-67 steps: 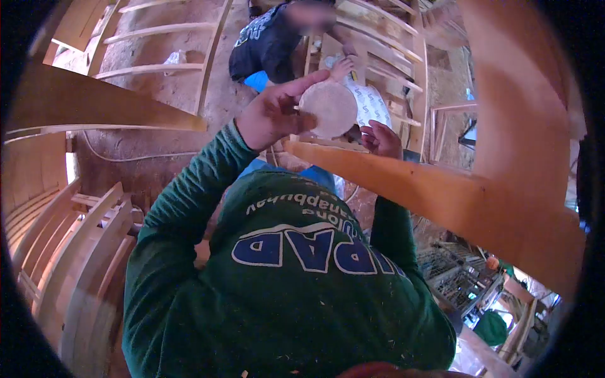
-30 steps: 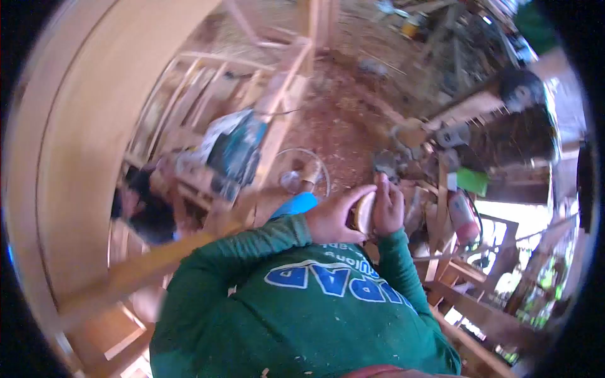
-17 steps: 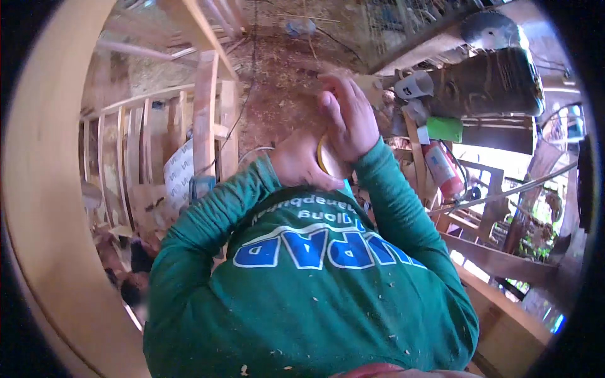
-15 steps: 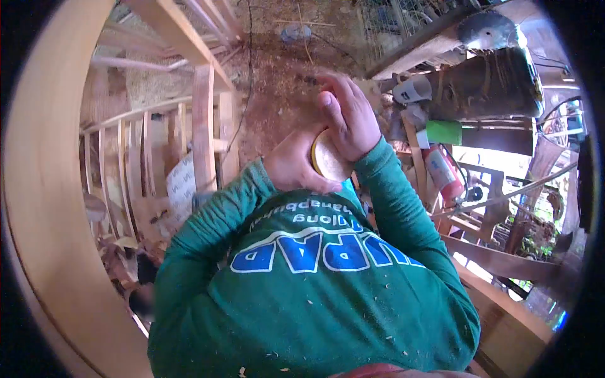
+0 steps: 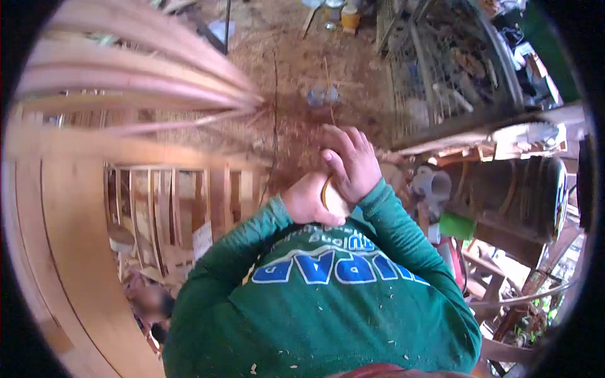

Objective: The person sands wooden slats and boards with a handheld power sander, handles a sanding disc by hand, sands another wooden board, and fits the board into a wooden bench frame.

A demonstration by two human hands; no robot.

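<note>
A pale round disc with a yellowish rim is in front of my chest, just above the lettering on the green shirt. Wrapped around its left side is my left hand, with the thumb along the lower edge. My right hand lies with its palm against the disc's right side, fingers stretched out and pointing up and away from it. That palm covers part of the disc's face.
Wooden slatted frames and a broad wooden panel are at left, near a co-worker. At right are a pale cup, a green object and a red cylinder. Wire mesh is at upper right.
The view has swung from the frames and co-worker towards the shavings-covered floor. The disc, earlier raised in my left hand, is now lower and close to my chest, with my right hand against it.
</note>
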